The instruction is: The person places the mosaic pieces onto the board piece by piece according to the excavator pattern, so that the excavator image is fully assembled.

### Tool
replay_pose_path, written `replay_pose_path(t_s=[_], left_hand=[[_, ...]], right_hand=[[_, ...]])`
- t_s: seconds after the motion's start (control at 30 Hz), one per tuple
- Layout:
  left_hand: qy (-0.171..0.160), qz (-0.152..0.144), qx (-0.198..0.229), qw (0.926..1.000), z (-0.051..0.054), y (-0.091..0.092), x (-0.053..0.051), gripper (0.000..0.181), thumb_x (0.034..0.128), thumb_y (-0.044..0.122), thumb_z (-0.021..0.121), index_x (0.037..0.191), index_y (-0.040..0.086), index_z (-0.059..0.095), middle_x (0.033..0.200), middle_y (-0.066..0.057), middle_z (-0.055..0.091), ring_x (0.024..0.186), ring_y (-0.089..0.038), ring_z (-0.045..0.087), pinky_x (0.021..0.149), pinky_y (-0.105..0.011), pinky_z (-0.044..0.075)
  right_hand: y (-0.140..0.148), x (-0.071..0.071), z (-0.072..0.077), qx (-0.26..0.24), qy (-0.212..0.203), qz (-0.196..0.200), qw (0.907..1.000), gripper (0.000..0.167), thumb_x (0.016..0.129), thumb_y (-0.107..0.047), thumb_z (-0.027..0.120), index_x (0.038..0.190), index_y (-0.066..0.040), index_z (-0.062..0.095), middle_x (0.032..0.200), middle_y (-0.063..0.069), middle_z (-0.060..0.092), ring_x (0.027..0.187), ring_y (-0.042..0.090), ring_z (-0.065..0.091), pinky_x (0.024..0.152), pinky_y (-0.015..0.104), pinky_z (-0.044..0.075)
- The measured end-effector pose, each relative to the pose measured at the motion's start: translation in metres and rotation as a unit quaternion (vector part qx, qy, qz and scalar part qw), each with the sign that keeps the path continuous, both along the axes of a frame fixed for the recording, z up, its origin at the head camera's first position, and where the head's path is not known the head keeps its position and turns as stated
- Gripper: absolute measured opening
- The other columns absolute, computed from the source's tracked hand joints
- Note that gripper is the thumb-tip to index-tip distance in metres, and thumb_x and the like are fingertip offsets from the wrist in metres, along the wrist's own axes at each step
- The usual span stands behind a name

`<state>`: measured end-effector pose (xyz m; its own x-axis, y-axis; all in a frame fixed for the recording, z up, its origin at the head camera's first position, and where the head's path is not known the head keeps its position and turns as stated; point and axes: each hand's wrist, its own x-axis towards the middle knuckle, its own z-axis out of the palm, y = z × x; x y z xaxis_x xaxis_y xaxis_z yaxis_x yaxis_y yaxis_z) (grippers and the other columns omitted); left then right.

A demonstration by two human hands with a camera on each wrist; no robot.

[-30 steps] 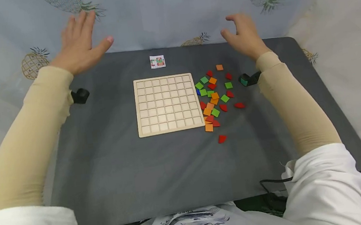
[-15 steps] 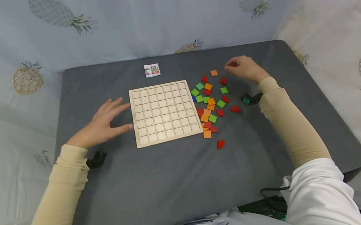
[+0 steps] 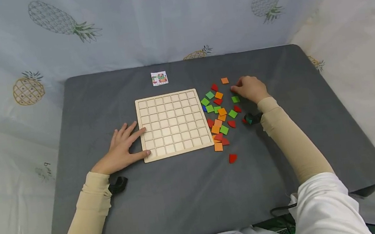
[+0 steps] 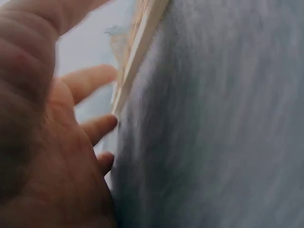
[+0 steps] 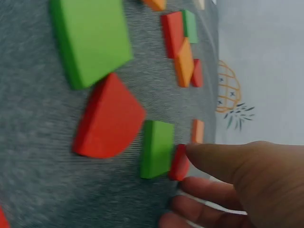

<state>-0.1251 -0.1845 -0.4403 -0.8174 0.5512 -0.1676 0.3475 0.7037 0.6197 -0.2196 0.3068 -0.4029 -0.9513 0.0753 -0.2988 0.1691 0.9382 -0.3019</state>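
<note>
My left hand [image 3: 118, 152] lies at the left edge of a square wooden grid board [image 3: 174, 124], its fingers spread and nearly straight. The fingertips and thumb touch the board's rim; in the left wrist view the board's pale edge [image 4: 137, 52] meets them. My right hand [image 3: 250, 88] is at the far right side of a scatter of tiles, fingers bent. In the right wrist view, its thumb and fingertips close round a small red tile [image 5: 179, 164], which they largely cover. Beside that tile lie a green square tile [image 5: 158, 149] and a red quarter-round tile [image 5: 110, 118].
Several orange, green and red tiles, such as an orange square [image 3: 218, 146], lie along the board's right side. A lone red tile [image 3: 232, 158] sits nearer the front. Behind the board is a small printed card [image 3: 159, 78]. A dark grey cloth [image 3: 168, 196] covers the table.
Both hands have come down from above the table's far side. The left has reached the board's left rim. The right has lowered to a red tile, its fingers drawing together.
</note>
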Motion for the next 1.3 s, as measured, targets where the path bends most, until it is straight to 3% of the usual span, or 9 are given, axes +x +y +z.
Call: replay_pose_path(t_s=[0.17, 0.3, 0.37, 0.47, 0.53, 0.6, 0.83, 1.03, 1.3], left_hand=[[0.002, 0.005, 0.014, 0.9999, -0.004, -0.001, 0.010, 0.080, 0.0919, 0.041, 0.073, 0.159, 0.017, 0.036, 0.170, -0.015, 0.015, 0.158, -0.043, -0.001, 0.123, -0.065, -0.008], [-0.003, 0.013, 0.015, 0.9998, -0.005, -0.001, 0.019, 0.081, 0.0927, 0.040, 0.073, 0.160, 0.018, 0.033, 0.171, -0.012, 0.015, 0.159, -0.040, -0.001, 0.124, -0.062, -0.009], [0.001, 0.018, 0.016, 0.9997, -0.007, -0.002, 0.022, 0.081, 0.0934, 0.040, 0.072, 0.161, 0.019, 0.032, 0.171, -0.010, 0.015, 0.159, -0.039, -0.001, 0.125, -0.060, -0.010], [0.006, 0.019, 0.019, 0.9996, -0.008, -0.002, 0.024, 0.080, 0.0946, 0.040, 0.071, 0.161, 0.020, 0.031, 0.172, -0.008, 0.015, 0.159, -0.037, -0.001, 0.125, -0.058, -0.010], [0.006, 0.017, 0.019, 0.9997, -0.009, -0.001, 0.024, 0.079, 0.0951, 0.040, 0.070, 0.161, 0.020, 0.031, 0.172, -0.008, 0.015, 0.160, -0.037, -0.002, 0.126, -0.057, -0.010], [0.005, 0.018, 0.017, 0.9997, -0.009, 0.001, 0.024, 0.079, 0.0951, 0.039, 0.070, 0.161, 0.020, 0.031, 0.172, -0.007, 0.015, 0.160, -0.036, -0.002, 0.126, -0.056, -0.010], [-0.001, 0.026, 0.016, 0.9995, -0.011, -0.001, 0.025, 0.080, 0.0943, 0.039, 0.071, 0.161, 0.021, 0.031, 0.172, -0.006, 0.015, 0.160, -0.034, -0.002, 0.126, -0.054, -0.011], [-0.002, 0.030, 0.019, 0.9994, -0.009, -0.003, 0.028, 0.078, 0.0952, 0.037, 0.070, 0.161, 0.020, 0.032, 0.171, -0.008, 0.016, 0.160, -0.035, -0.002, 0.126, -0.055, -0.011], [0.008, 0.028, 0.022, 0.9993, -0.011, 0.000, 0.024, 0.076, 0.0962, 0.035, 0.069, 0.160, 0.020, 0.032, 0.172, -0.005, 0.016, 0.160, -0.033, -0.002, 0.126, -0.054, -0.011]], right_hand=[[0.001, 0.001, -0.009, -0.009, 0.032, -0.013, 0.9994, 0.041, 0.102, -0.038, 0.058, 0.121, -0.002, 0.067, 0.112, 0.020, 0.067, 0.089, 0.034, 0.060, 0.075, 0.048, 0.051], [0.004, 0.002, -0.011, -0.068, 0.031, -0.031, 0.9967, 0.039, 0.101, -0.036, 0.061, 0.118, -0.001, 0.064, 0.110, 0.019, 0.065, 0.088, 0.031, 0.059, 0.076, 0.042, 0.050], [0.003, 0.000, -0.010, -0.128, 0.017, -0.048, 0.9905, 0.037, 0.100, -0.034, 0.063, 0.118, -0.001, 0.063, 0.111, 0.017, 0.066, 0.088, 0.027, 0.060, 0.077, 0.037, 0.053], [0.004, -0.004, -0.006, -0.217, -0.002, -0.076, 0.9731, 0.036, 0.101, -0.030, 0.063, 0.121, -0.001, 0.061, 0.113, 0.015, 0.066, 0.086, 0.019, 0.063, 0.077, 0.027, 0.057], [0.004, -0.006, -0.003, -0.257, -0.009, -0.085, 0.9626, 0.038, 0.102, -0.029, 0.061, 0.127, -0.001, 0.061, 0.119, 0.014, 0.066, 0.089, 0.016, 0.066, 0.079, 0.025, 0.059], [0.000, -0.009, 0.002, -0.271, -0.009, -0.085, 0.9587, 0.041, 0.103, -0.030, 0.059, 0.133, -0.002, 0.061, 0.123, 0.013, 0.065, 0.091, 0.015, 0.067, 0.083, 0.025, 0.058], [-0.050, -0.019, 0.019, -0.299, -0.009, -0.030, 0.9537, 0.036, 0.102, -0.030, 0.062, 0.126, -0.004, 0.064, 0.121, 0.012, 0.066, 0.106, 0.031, 0.066, 0.102, 0.044, 0.054], [-0.088, -0.021, 0.020, -0.310, -0.014, 0.016, 0.9504, 0.030, 0.101, -0.030, 0.063, 0.121, -0.008, 0.067, 0.116, 0.008, 0.065, 0.103, 0.037, 0.056, 0.092, 0.048, 0.050], [-0.116, -0.025, 0.008, -0.282, -0.042, 0.075, 0.9556, 0.022, 0.102, -0.026, 0.062, 0.114, -0.009, 0.071, 0.115, 0.010, 0.066, 0.099, 0.029, 0.054, 0.085, 0.040, 0.048]])
